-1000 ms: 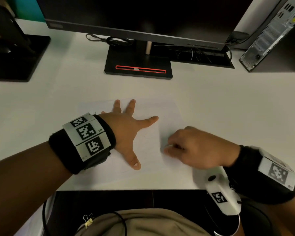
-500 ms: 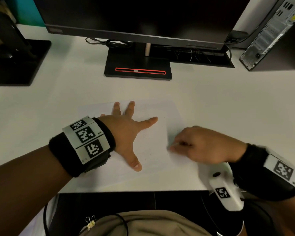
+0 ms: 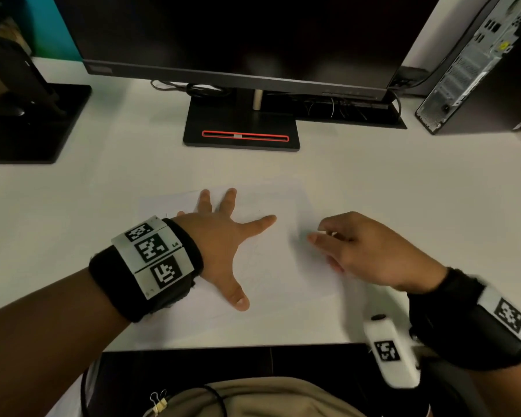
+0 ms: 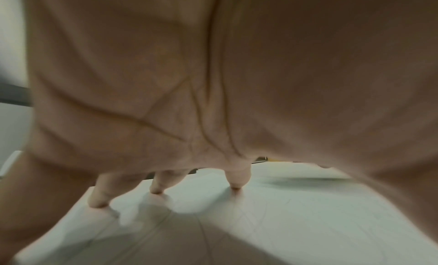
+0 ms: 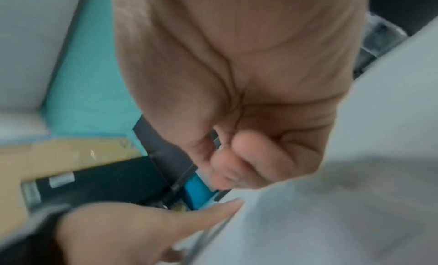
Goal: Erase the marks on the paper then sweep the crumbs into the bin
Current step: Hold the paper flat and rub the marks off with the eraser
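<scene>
A white sheet of paper [image 3: 277, 272] with faint pencil marks lies on the white desk [image 3: 403, 206], near its front edge. My left hand [image 3: 223, 242] presses flat on the sheet, fingers spread; in the left wrist view its fingertips [image 4: 235, 186] touch the paper [image 4: 296, 222]. At the sheet's right edge my right hand [image 3: 321, 234] is blurred, its thumb and fingers pinching a small white eraser [image 3: 328, 233]. Its fingers appear curled in the right wrist view [image 5: 237, 156]; there the eraser is mostly hidden. No crumbs or bin show.
A monitor on a black stand [image 3: 241, 127] is straight ahead, with cables behind. A PC tower [image 3: 475, 64] stands at the back right, another black stand [image 3: 27, 124] at the back left. The desk's front edge [image 3: 223, 346] runs just below the paper.
My right hand has slid right and slightly away from me, from the middle of the sheet to its right edge. The left hand has kept its place on the paper.
</scene>
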The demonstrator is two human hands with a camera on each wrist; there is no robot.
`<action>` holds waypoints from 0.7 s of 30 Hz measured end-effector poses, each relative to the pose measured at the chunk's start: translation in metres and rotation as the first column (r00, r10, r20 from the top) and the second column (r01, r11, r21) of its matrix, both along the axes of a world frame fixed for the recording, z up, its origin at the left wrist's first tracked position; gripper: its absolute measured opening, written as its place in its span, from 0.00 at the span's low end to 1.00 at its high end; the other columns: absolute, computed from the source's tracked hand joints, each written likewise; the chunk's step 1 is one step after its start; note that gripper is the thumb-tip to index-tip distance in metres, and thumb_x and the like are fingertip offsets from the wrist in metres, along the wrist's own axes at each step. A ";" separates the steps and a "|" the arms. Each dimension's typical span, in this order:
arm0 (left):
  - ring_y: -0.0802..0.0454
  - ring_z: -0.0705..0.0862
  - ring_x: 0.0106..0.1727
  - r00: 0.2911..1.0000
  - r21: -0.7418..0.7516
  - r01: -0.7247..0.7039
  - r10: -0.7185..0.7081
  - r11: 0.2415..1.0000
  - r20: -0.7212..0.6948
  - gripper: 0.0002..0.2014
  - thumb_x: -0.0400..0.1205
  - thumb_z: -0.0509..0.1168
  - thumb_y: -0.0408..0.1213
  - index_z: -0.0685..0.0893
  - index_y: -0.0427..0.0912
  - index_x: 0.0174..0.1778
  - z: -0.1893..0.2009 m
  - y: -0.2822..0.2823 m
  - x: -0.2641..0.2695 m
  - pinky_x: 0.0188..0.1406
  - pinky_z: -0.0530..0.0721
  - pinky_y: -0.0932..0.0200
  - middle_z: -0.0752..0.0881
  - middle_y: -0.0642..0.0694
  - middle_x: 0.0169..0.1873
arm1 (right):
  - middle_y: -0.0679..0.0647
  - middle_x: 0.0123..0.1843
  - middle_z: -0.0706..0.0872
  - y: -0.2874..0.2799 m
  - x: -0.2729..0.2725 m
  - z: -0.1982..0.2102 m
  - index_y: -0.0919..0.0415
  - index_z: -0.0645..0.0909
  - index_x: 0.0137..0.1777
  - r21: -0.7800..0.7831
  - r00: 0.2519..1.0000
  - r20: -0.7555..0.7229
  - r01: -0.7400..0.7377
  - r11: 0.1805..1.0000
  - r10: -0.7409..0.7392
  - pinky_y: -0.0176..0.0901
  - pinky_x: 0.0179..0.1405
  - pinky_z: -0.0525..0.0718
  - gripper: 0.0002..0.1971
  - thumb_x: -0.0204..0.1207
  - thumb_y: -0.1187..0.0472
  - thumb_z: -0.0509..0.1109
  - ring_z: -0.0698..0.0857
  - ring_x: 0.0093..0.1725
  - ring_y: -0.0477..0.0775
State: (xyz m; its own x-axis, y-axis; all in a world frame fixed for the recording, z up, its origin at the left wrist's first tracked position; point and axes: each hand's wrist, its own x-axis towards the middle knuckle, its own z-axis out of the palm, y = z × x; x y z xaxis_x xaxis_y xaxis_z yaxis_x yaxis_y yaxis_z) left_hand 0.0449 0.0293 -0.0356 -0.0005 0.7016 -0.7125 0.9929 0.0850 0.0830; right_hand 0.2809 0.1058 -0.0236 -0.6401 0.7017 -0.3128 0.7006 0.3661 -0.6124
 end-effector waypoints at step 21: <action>0.28 0.28 0.84 0.997 -0.027 0.044 -0.045 0.999 -0.062 0.80 0.55 0.85 0.64 0.18 0.71 0.76 0.009 0.002 -0.003 0.80 0.64 0.26 0.22 0.40 0.83 | 0.78 0.63 0.87 -0.078 -0.025 -0.021 0.65 0.79 0.40 -0.969 0.619 -0.215 -0.038 0.245 -0.755 0.62 0.66 0.86 0.16 0.87 0.56 0.63 0.89 0.61 0.73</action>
